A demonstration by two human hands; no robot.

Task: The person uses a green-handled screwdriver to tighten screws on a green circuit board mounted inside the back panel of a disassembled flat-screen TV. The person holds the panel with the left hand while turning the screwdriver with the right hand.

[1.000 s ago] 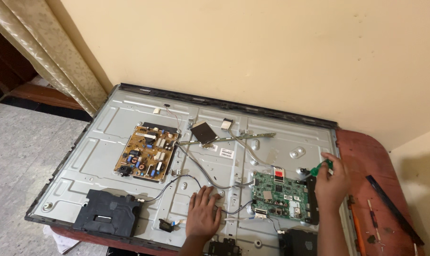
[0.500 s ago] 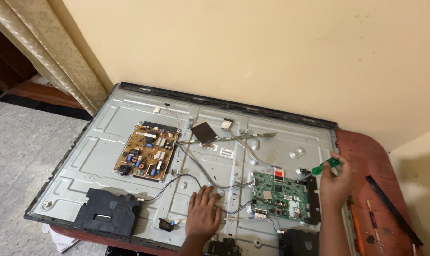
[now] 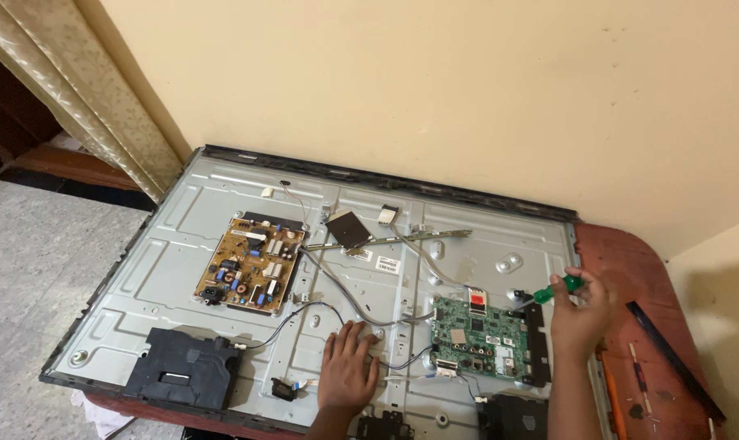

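Two hands: right (image 3: 581, 314) fingers grip green-handled screwdriver (image 3: 554, 291), left (image 3: 347, 371) flat, fingers spread.

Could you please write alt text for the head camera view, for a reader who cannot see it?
A person's right hand holds a green-handled screwdriver at the green circuit board of an opened flat television back panel, while the left hand rests flat on the metal. A tan circuit board sits further left.
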